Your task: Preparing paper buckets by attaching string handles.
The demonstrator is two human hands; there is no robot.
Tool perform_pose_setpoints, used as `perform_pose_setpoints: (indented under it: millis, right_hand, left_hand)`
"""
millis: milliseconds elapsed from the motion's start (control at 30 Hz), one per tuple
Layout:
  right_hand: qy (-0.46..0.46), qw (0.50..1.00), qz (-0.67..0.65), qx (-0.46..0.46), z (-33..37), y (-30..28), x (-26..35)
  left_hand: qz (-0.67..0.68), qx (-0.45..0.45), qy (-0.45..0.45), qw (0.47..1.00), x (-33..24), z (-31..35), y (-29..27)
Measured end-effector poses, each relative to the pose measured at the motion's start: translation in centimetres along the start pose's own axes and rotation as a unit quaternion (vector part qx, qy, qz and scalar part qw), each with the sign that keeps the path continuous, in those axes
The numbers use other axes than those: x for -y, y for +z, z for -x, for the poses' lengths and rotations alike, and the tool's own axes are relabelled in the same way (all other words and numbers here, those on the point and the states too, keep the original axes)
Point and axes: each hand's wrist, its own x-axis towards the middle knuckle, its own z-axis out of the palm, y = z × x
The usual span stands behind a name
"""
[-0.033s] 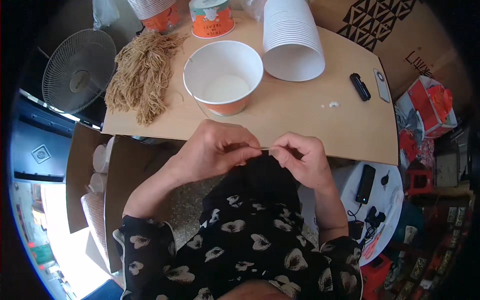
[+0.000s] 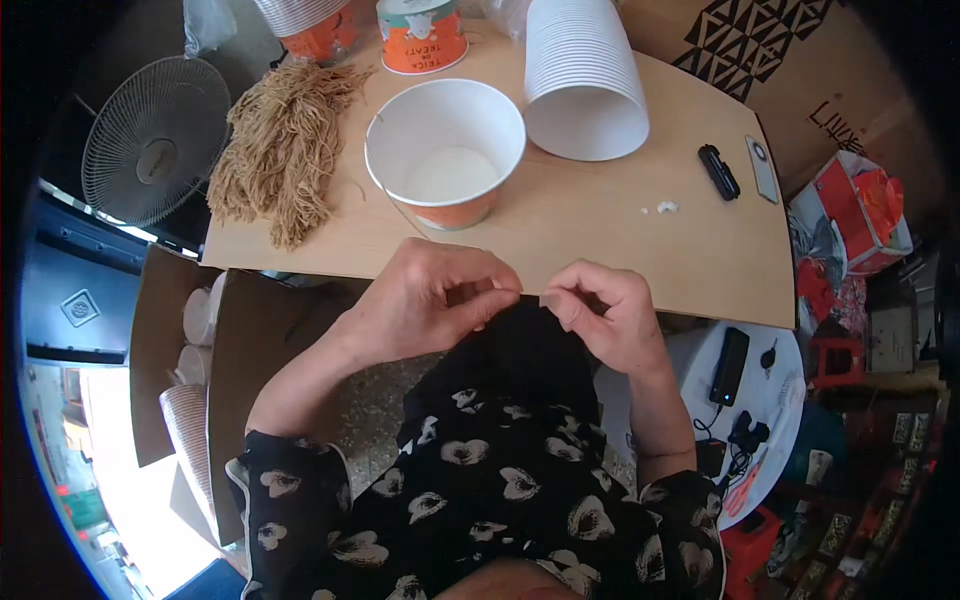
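Note:
Close to the table's front edge, my left hand (image 2: pixel 440 298) is closed in a pinch. A thin tan cord (image 2: pixel 402 212) hangs over the left rim of a white-and-orange paper bucket (image 2: pixel 450 212) and runs down behind that hand. Facing it, my right hand (image 2: pixel 608 312) pinches thumb against forefinger; whatever lies between them is too small to make out. A narrow gap separates the two sets of fingertips. The bucket stands upright with its mouth up, just beyond my hands. Left of it lies a loose bundle of tan cords (image 2: pixel 280 150).
Nested white buckets (image 2: pixel 585 80) lie on their side at the back, near an upright orange bucket (image 2: pixel 425 40). White scraps (image 2: pixel 667 207) and a black folded tool (image 2: pixel 719 173) are on the right. A fan (image 2: pixel 155 145) stands left; an open carton (image 2: pixel 240 380) sits below.
A short pale strand showed between my fingertips before; now I cannot see it in the gap. Both hands are otherwise in nearly the same place.

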Motion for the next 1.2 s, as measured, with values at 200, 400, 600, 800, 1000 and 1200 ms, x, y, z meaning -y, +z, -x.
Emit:
perform_pose_setpoints:
  millis: [200,400,600,800,1000,1200]
  right_hand:
    - [-0.033,0.964,0.226,-0.136,-4.2,-2.6,0.5]
    - [-0.331,0.836,0.434,-0.061,-14.0,-3.8,-1.1]
    - [-0.369,0.799,0.467,0.08,-11.6,-0.3,0.7]
    - [-0.277,0.848,0.449,0.047,-9.3,3.8,1.7]
    - [-0.117,0.936,0.331,0.025,-9.9,4.2,0.7]
    - [-0.102,0.94,0.325,0.018,-10.1,4.7,0.9]
  left_hand:
    - [-0.02,-0.079,-0.07,0.994,1.4,1.5,-0.6]
    - [-0.076,-0.227,-0.023,0.971,2.1,3.5,-2.2]
    - [-0.277,-0.446,0.106,0.844,1.8,3.9,-6.9]
    - [-0.132,-0.395,0.069,0.907,4.5,3.5,-2.0]
    - [-0.099,-0.423,0.056,0.899,8.1,2.4,0.9]
    - [-0.097,-0.454,0.042,0.885,9.7,1.3,2.2]
